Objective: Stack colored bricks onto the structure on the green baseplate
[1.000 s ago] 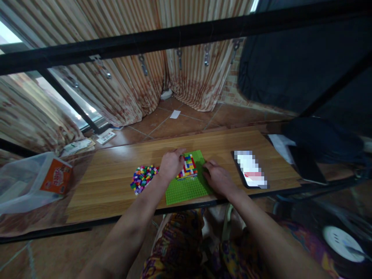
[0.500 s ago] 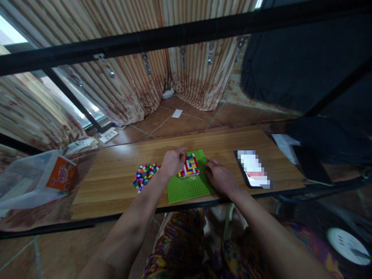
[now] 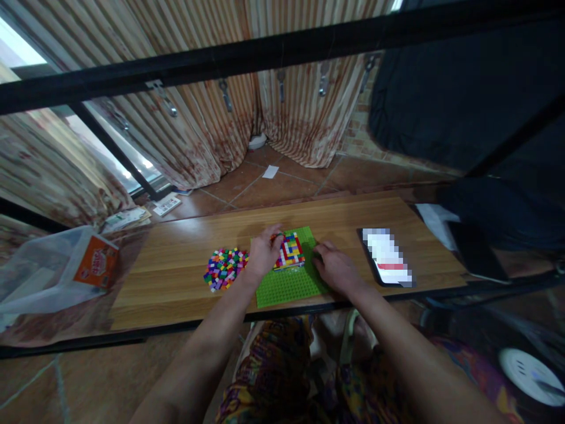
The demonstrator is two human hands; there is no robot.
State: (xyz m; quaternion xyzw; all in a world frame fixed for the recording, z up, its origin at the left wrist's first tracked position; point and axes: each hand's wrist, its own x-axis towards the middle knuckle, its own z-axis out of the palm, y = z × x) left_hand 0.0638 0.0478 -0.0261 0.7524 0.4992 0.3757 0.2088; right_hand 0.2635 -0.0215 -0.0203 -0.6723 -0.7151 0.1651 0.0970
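Observation:
A green studded baseplate (image 3: 289,285) lies on the wooden table (image 3: 176,282) in front of me. On its far half stands a multicoloured block of small bricks (image 3: 289,252). My left hand (image 3: 262,253) rests at the block's left side, its fingertips touching the top left corner; whether they pinch a brick I cannot tell. On the baseplate's right edge lies my right hand (image 3: 335,268), fingers curled and flat on the plate. A pile of loose coloured bricks (image 3: 225,268) sits just left of my left hand.
A phone (image 3: 387,257) lies on the table to the right. A clear plastic bag with an orange box (image 3: 95,262) sits at the left end. A black bar (image 3: 265,53) crosses overhead. Dark objects (image 3: 477,250) stand at the right end.
My left hand has drawn slightly back toward me along the block's left side. The right hand has stayed on the baseplate. The view has shifted a little.

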